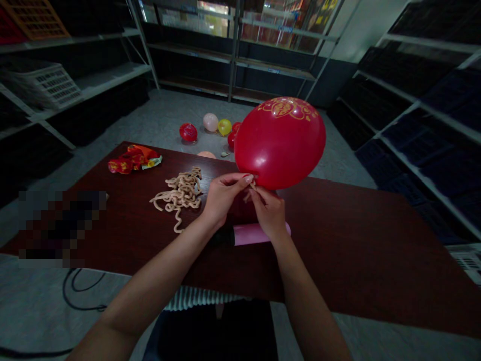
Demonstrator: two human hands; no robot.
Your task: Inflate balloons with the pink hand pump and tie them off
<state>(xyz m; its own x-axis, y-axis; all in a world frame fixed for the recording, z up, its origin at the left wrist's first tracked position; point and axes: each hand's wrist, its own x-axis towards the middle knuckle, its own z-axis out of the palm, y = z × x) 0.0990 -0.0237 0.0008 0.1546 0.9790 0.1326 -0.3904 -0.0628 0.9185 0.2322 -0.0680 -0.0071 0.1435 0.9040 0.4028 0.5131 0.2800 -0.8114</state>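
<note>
A blown-up red balloon [280, 143] with gold print floats just above the dark wooden table [356, 240]. Both hands meet at its neck. My left hand [223, 196] pinches the neck from the left with fingers closed. My right hand [267, 210] is closed right below the neck, fingers curled on it and on a thin tan band that I can barely make out. A pink pump [251, 233] lies on the table under my right wrist. A heap of tan rubber bands [180, 195] lies left of my left hand.
A pile of limp red and coloured balloons [133, 159] lies at the table's far left. Several inflated balloons [210, 128] rest on the floor beyond the table. Metal shelving lines the walls. A black cable [80, 291] loops on the floor at left.
</note>
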